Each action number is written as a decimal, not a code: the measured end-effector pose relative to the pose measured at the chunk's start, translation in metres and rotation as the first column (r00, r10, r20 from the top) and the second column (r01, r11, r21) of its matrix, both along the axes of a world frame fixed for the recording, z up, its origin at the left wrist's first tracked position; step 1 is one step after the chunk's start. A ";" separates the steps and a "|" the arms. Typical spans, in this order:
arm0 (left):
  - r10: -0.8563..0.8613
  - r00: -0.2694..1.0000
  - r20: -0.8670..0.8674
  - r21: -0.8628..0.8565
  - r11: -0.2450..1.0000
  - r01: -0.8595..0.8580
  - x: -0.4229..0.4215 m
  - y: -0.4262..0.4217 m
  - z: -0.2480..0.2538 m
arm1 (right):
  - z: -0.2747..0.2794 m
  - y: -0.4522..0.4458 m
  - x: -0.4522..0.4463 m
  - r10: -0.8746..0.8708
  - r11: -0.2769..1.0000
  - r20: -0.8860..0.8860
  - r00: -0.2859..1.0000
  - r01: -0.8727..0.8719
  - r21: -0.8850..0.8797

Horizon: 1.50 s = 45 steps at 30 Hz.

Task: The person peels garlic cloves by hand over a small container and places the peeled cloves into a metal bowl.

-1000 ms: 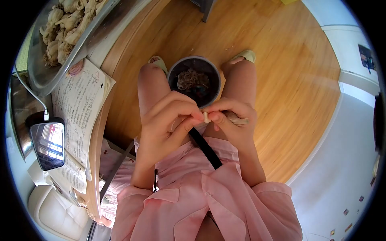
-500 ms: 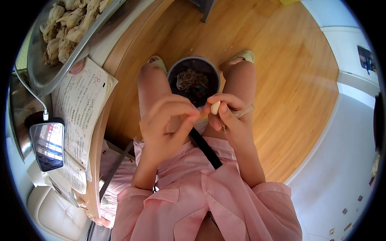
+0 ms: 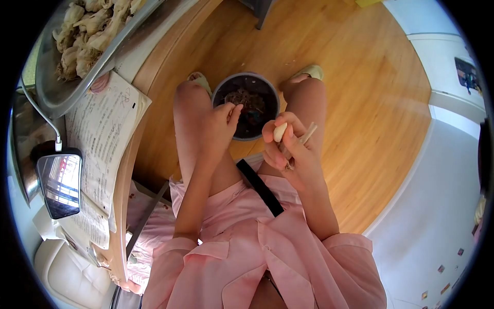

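Note:
A pale peeled garlic clove (image 3: pixel 279 132) sits pinched between the thumb and fingers of my right hand (image 3: pixel 297 154). The same hand also holds a dry garlic stem (image 3: pixel 309 133) that pokes up past the thumb, with a bit of root or skin showing below the fingers. My left hand (image 3: pixel 222 126) is over the near left rim of a round grey bin (image 3: pixel 247 138), thumb and fingers pressed together; whether anything is between them is too small to tell. Brown garlic peelings (image 3: pixel 247 99) lie inside the bin, which stands on the floor between my legs.
To the left, a desk (image 3: pixel 154 69) carries a metal basin (image 3: pixel 85 100) of garlic bulbs (image 3: pixel 90 38), printed sheets (image 3: pixel 103 134) and a phone (image 3: pixel 60 185) on a white cable. A white chair (image 3: pixel 74 273) is at lower left. A grey stool leg (image 3: pixel 263 15) stands ahead.
My left hand has moved away from the clove, forward to the bin, and its fingers have closed together. The right hand has turned slightly, still holding the clove, and the stem now points upward.

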<state>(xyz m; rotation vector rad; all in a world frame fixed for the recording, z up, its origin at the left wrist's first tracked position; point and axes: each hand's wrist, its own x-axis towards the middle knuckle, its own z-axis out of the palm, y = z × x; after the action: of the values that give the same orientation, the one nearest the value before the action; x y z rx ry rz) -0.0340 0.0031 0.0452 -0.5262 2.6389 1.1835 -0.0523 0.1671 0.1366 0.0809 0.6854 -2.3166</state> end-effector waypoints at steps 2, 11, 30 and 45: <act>0.157 0.967 -0.199 0.332 0.939 -0.084 0.005 0.009 0.017 | 0.002 0.001 0.002 -0.003 1.000 0.007 1.000 0.003 0.016; 0.057 0.863 -0.502 0.402 0.899 0.175 0.040 0.014 0.133 | 0.028 -0.004 0.016 -0.103 0.927 -0.259 0.960 0.188 0.326; 0.016 0.802 -0.598 0.148 0.985 0.091 0.057 0.030 0.145 | 0.038 0.001 0.042 -0.017 0.777 -0.656 0.755 0.423 0.466; 0.069 0.752 -0.656 0.338 0.917 0.211 0.057 0.034 0.137 | 0.032 0.013 0.046 -0.094 0.849 -0.451 0.887 0.308 0.428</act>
<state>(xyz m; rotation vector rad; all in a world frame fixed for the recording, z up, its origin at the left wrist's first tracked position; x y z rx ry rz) 0.0228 0.0366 0.1817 0.1135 2.7519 2.1314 -0.0064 0.1805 0.1688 -0.1203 1.5514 -2.3221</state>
